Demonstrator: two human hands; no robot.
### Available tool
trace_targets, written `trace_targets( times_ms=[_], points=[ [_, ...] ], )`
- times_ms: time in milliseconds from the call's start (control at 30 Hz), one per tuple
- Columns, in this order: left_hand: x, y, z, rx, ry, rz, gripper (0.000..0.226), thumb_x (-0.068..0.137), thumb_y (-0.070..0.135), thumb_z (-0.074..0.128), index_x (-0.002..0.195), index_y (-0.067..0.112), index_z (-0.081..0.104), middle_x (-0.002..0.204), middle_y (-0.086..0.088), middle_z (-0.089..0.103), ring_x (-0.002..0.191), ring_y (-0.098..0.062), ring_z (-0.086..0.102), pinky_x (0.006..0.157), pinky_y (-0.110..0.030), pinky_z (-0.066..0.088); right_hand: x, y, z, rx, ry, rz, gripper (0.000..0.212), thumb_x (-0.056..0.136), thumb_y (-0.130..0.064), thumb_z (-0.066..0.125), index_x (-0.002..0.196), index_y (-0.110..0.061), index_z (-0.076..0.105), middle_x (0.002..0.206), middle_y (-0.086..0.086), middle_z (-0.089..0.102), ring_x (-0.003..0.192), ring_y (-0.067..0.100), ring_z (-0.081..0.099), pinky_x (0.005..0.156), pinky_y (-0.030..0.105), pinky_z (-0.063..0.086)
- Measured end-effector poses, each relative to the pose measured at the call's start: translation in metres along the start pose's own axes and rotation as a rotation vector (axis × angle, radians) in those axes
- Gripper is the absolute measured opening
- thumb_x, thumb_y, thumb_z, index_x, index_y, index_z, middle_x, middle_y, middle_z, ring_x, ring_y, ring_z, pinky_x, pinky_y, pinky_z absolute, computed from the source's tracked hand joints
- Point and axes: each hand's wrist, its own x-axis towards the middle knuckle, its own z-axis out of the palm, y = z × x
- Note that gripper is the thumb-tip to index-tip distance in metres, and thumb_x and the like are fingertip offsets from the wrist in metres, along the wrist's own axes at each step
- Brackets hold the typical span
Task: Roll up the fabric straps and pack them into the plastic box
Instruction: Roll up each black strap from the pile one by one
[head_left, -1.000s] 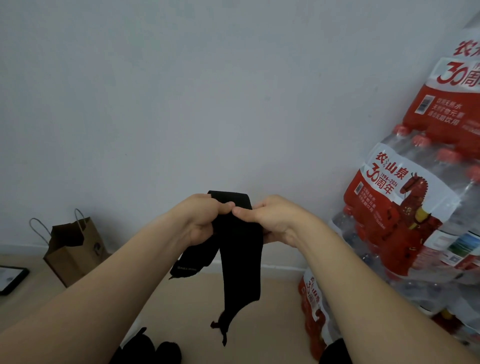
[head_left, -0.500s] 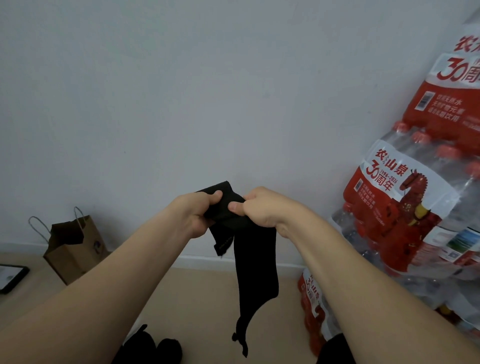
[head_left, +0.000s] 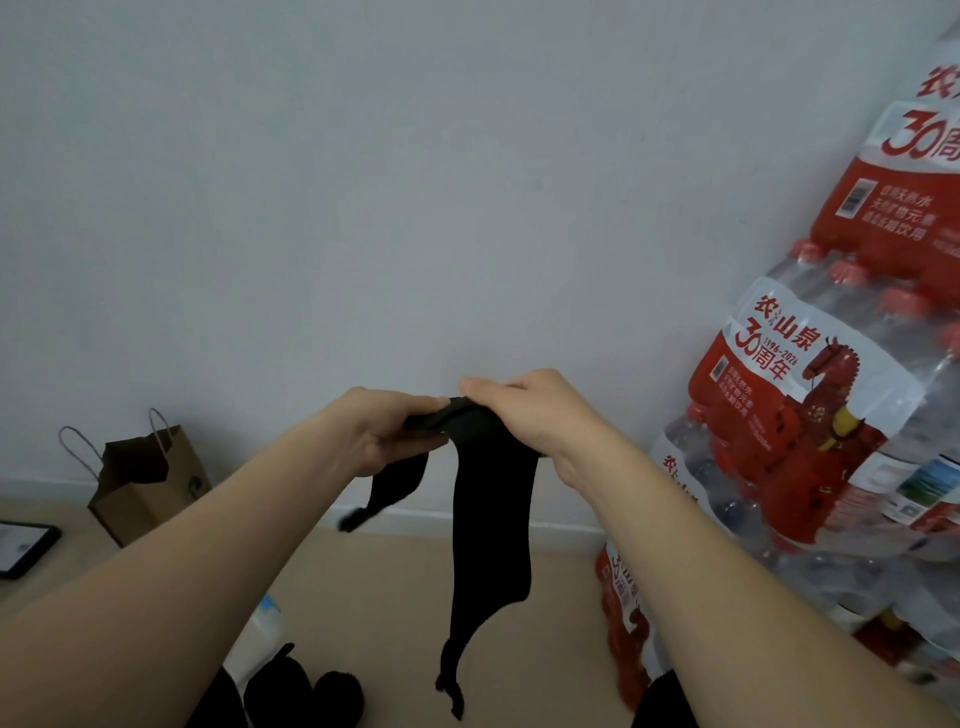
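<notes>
Black fabric strap (head_left: 492, 525) is held in mid-air before the pale wall (head_left: 363, 182), its long end hanging toward the floor (head_left: 395, 587). Left hand (head_left: 384, 434) and right hand (head_left: 530, 415) both pinch its bunched top, fingers curled, knuckles nearly meeting, forearms extended. Brown paper bag (head_left: 148, 483) stands far left; bottled-water packs (head_left: 810, 431) are stacked right.

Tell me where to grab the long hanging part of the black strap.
Probably the wide flat stretch of the black strap just under the right hand, pinched across its faces from the left, the open side. It hangs straight there; lower down it narrows to a thin tail.
</notes>
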Motion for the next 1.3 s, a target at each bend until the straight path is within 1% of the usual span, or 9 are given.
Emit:
trace_targets(
  times_ms=[200, 333, 533, 700, 800, 900, 1100, 1200, 1300],
  points=[
    [0.001, 0.009, -0.008, -0.018, 0.015, 0.089, 0.006, 0.099, -0.004, 0.067, 0.105, -0.003, 0.068, 0.108, -0.021, 0.071, 0.083, -0.030, 0.077, 0.054, -0.032, 0.063, 0.002, 0.001, -0.002, 0.053, -0.067, 0.052, 0.032, 0.106, -0.037, 0.067, 0.107, -0.008, 0.080, 0.107, 0.011, 0.082, 0.100, 0.028, 0.079, 0.093, 0.037, 0.061],
    [-0.004, 0.012, -0.016, 0.299, -0.115, 0.174, 0.061, 0.087, -0.021, 0.033, 0.112, 0.012, 0.079, 0.118, -0.016, 0.077, 0.096, -0.025, 0.078, 0.079, -0.037, 0.063, 0.009, 0.001, -0.003, 0.160, -0.048, 0.153, 0.025, 0.106, -0.025, 0.064, 0.116, -0.003, 0.074, 0.107, 0.018, 0.079, 0.084, 0.029, 0.076, 0.071, 0.032, 0.059],
    [-0.008, 0.001, -0.015, 0.914, -0.118, 0.683, 0.010, 0.097, 0.025, 0.078, 0.099, 0.034, 0.078, 0.090, -0.017, 0.073, 0.070, -0.013, 0.054, 0.071, -0.032, 0.044, 0.011, 0.001, -0.007, 0.230, -0.052, 0.237, 0.022, 0.103, -0.015, 0.063, 0.113, 0.000, 0.075, 0.103, 0.019, 0.080, 0.069, 0.024, 0.068, 0.057, 0.026, 0.051],
    [-0.001, 0.003, -0.014, 1.163, -0.038, 0.911, 0.014, 0.102, 0.031, 0.071, 0.110, 0.028, 0.083, 0.110, -0.003, 0.051, 0.107, -0.020, 0.047, 0.095, -0.033, 0.042, 0.008, 0.001, -0.013, 0.148, -0.065, 0.242, 0.008, 0.090, -0.014, 0.067, 0.083, -0.009, 0.070, 0.076, 0.010, 0.064, 0.046, 0.019, 0.057, 0.049, 0.022, 0.045],
    [0.001, 0.005, -0.012, 1.366, -0.108, 0.909, 0.020, 0.106, 0.029, 0.064, 0.112, 0.017, 0.077, 0.111, -0.002, 0.063, 0.112, -0.032, 0.060, 0.099, -0.046, 0.046, 0.004, 0.003, -0.010, -0.028, -0.033, 0.072, 0.034, 0.090, -0.043, 0.071, 0.087, -0.009, 0.074, 0.084, 0.003, 0.067, 0.069, 0.019, 0.064, 0.066, 0.029, 0.047],
    [0.002, 0.004, -0.009, 1.509, -0.159, 0.829, 0.018, 0.107, 0.025, 0.057, 0.108, 0.014, 0.070, 0.108, -0.005, 0.072, 0.106, -0.031, 0.065, 0.094, -0.048, 0.050, -0.006, 0.001, -0.007, -0.302, -0.102, -0.001, 0.076, 0.058, -0.088, 0.074, 0.086, -0.018, 0.078, 0.080, -0.013, 0.073, 0.077, 0.010, 0.070, 0.067, 0.030, 0.051],
    [0.001, 0.003, -0.001, 1.540, -0.221, 0.806, 0.027, 0.104, 0.032, 0.065, 0.092, 0.009, 0.070, 0.090, -0.006, 0.071, 0.097, -0.025, 0.056, 0.087, -0.044, 0.048, -0.008, -0.001, -0.008, -0.513, -0.192, 0.044, 0.028, 0.060, -0.046, 0.062, 0.069, -0.019, 0.059, 0.067, -0.003, 0.057, 0.060, 0.019, 0.052, 0.053, 0.026, 0.033],
    [0.002, 0.004, -0.001, 1.475, -0.310, 0.747, 0.017, 0.102, 0.023, 0.070, 0.088, 0.014, 0.068, 0.087, -0.003, 0.071, 0.091, -0.020, 0.058, 0.086, -0.042, 0.049, -0.008, -0.001, -0.010, -0.491, -0.277, 0.107, 0.021, 0.078, -0.023, 0.053, 0.083, -0.008, 0.067, 0.076, 0.005, 0.072, 0.068, 0.028, 0.061, 0.061, 0.030, 0.041],
    [0.005, 0.000, -0.002, 1.519, -0.337, 0.636, 0.010, 0.105, 0.018, 0.062, 0.096, 0.020, 0.067, 0.100, 0.001, 0.071, 0.103, -0.022, 0.059, 0.096, -0.043, 0.046, -0.003, 0.003, -0.011, -0.540, -0.311, 0.148, 0.034, 0.090, -0.006, 0.045, 0.105, 0.004, 0.074, 0.101, 0.019, 0.081, 0.099, 0.037, 0.078, 0.091, 0.042, 0.062]
  ],
)
